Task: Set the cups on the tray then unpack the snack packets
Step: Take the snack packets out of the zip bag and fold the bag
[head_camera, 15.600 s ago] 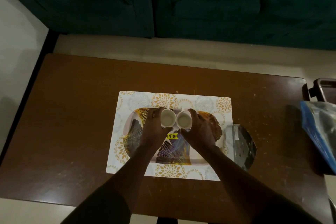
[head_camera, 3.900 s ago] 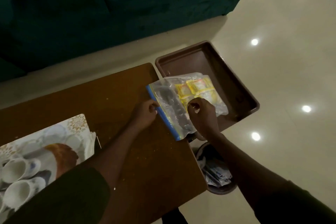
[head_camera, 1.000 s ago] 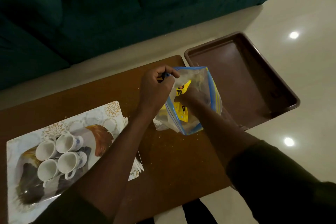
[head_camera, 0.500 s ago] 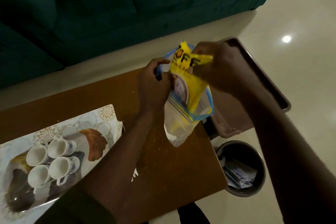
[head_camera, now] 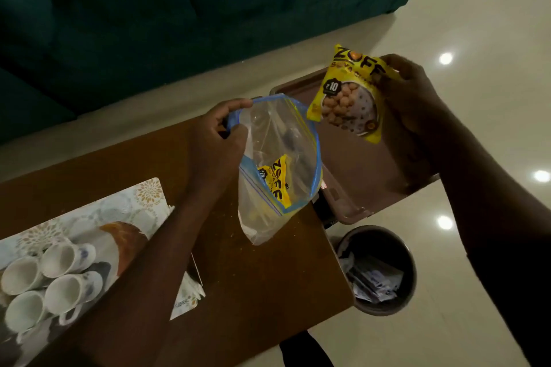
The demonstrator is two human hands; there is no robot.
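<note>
My left hand (head_camera: 219, 135) grips the blue rim of a clear zip bag (head_camera: 278, 158) and holds its mouth open above the brown table (head_camera: 253, 277). One yellow snack packet (head_camera: 277, 180) lies inside the bag. My right hand (head_camera: 414, 98) holds another yellow snack packet (head_camera: 347, 97) in the air over the brown plastic tray (head_camera: 357, 176) beside the table. Several white cups (head_camera: 47, 283) stand together on the patterned serving tray (head_camera: 125, 238) at the lower left, partly covered by my left arm.
A floral placemat (head_camera: 143, 197) lies under the serving tray. A dark waste bin (head_camera: 378, 271) with crumpled wrappers stands on the pale floor by the table's right edge. A dark green sofa (head_camera: 179, 9) runs along the far side.
My right hand has pulled a yellow packet fully out of the zip bag and carried it right, over the brown tray. My left hand still holds the bag open.
</note>
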